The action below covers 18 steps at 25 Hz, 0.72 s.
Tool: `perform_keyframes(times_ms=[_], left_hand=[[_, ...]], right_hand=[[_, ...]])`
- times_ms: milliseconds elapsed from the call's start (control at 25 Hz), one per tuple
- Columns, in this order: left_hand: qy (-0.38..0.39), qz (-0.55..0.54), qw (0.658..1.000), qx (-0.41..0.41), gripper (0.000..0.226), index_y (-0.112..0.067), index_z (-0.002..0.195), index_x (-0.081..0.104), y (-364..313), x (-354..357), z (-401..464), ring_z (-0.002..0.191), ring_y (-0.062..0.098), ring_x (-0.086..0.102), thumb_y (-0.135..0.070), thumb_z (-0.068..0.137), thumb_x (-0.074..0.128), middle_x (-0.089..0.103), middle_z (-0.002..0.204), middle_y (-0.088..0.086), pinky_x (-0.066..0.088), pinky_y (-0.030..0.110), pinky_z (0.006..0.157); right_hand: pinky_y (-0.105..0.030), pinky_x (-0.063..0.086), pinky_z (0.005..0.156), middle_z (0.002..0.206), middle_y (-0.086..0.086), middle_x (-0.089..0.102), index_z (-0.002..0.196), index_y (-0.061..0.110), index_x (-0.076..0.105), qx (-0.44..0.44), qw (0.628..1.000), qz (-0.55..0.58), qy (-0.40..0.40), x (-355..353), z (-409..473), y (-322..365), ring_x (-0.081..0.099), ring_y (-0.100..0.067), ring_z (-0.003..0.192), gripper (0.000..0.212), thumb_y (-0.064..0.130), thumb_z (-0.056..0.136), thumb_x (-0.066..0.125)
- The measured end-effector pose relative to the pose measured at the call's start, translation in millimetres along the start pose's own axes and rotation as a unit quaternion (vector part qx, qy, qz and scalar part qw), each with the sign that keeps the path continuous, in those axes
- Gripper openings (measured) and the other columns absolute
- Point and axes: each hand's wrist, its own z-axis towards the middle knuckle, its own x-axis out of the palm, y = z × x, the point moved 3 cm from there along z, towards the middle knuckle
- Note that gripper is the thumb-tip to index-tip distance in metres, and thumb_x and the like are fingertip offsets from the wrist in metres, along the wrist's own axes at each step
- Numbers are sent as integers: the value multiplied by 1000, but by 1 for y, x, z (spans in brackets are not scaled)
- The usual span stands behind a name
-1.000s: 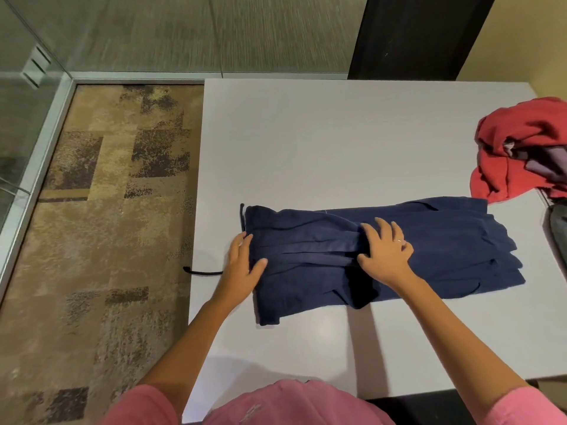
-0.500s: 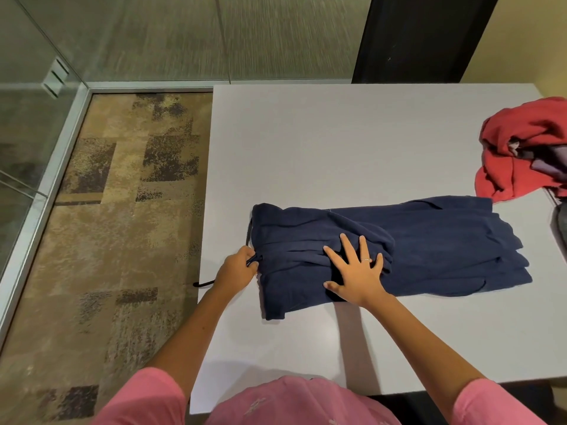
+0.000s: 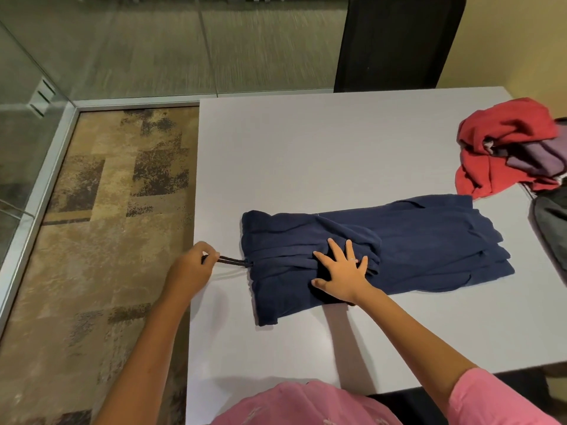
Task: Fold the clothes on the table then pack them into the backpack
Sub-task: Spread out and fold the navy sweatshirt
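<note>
Pinching drawstring (image 3: 230,261), left hand (image 3: 190,269) (fingers curled, tips hidden).

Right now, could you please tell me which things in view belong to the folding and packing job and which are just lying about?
Belonging to the job:
- dark navy fabric garment, pressed by the right hand
- its black drawstring cord, pinched by the left hand
- crumpled red garment
- purple cloth tucked into it

Lying about:
- grey table
- black panel

Patchy brown carpet (image 3: 101,240) meets glass wall (image 3: 18,124); dark chair (image 3: 395,41) behind.
</note>
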Motion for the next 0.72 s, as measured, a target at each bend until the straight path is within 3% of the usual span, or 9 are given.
perform_keyframes(times_ms=[120, 200, 280, 360, 440, 520, 600, 720], left_hand=[[-59, -54, 994, 75, 5, -19, 100, 56, -37, -16, -7, 57, 15, 46, -23, 97, 53, 48, 63, 1, 35, 25, 50], [-59, -77, 988, 119, 7, -20, 98, 58, -67, -16, -10, 55, 13, 46, -21, 97, 52, 50, 62, -2, 37, 25, 51], [-36, -65, 983, 165, 11, -21, 99, 61, -94, -6, -10, 62, 14, 54, -23, 98, 50, 58, 71, -6, 44, 29, 60], [11, -28, 978, 205, 16, -25, 107, 60, -119, 10, -11, 78, 13, 60, -23, 97, 47, 64, 87, -9, 50, 31, 70], [50, 15, 971, 233, 28, -29, 121, 55, -136, 26, -15, 94, 11, 62, -22, 96, 45, 66, 107, -9, 51, 31, 80], [56, 12, 966, 253, 37, -31, 134, 45, -143, 35, -19, 101, 9, 61, -25, 97, 44, 64, 116, -9, 51, 29, 85], [35, -75, 965, 250, 40, -31, 137, 40, -138, 37, -21, 96, 7, 61, -31, 98, 48, 61, 108, -11, 52, 29, 83], [-62, -155, 968, 190, 41, -25, 136, 43, -105, 43, -16, 103, 10, 56, -32, 97, 51, 56, 113, -9, 50, 32, 88]], right_hand=[[-61, 1, 113, 159, -2, 10, 145, 31, 35, 3, 997, 42, -67, -10, -3, 19, -7, -32, 147, 63, 53, 89, 55], [-50, 17, 115, 151, -2, 27, 143, 25, 38, -60, 984, 88, -140, -16, -8, 39, 15, -27, 144, 65, 47, 87, 62], [-29, 37, 105, 140, 3, 38, 142, 23, 39, -143, 956, 212, -143, -25, -13, 66, 40, -15, 126, 67, 36, 84, 70], [-9, 42, 83, 118, 15, 49, 127, 30, 49, -180, 916, 339, -115, -37, -16, 92, 50, 2, 102, 52, 20, 82, 73], [-11, 44, 66, 88, 21, 55, 93, 33, 55, -174, 898, 378, -145, -45, -13, 105, 56, 12, 80, 28, 7, 86, 63], [-16, 45, 59, 71, 19, 56, 77, 25, 57, -127, 901, 374, -178, -48, -6, 101, 56, 16, 69, 27, 3, 91, 53], [-15, 49, 61, 73, 6, 68, 76, 16, 67, -63, 865, 462, -187, -48, 3, 82, 64, 3, 71, 21, 1, 87, 59], [-26, 57, 71, 81, -10, 71, 76, 4, 71, 51, 778, 605, -161, -42, 14, 37, 69, -23, 80, 9, -3, 82, 69]])
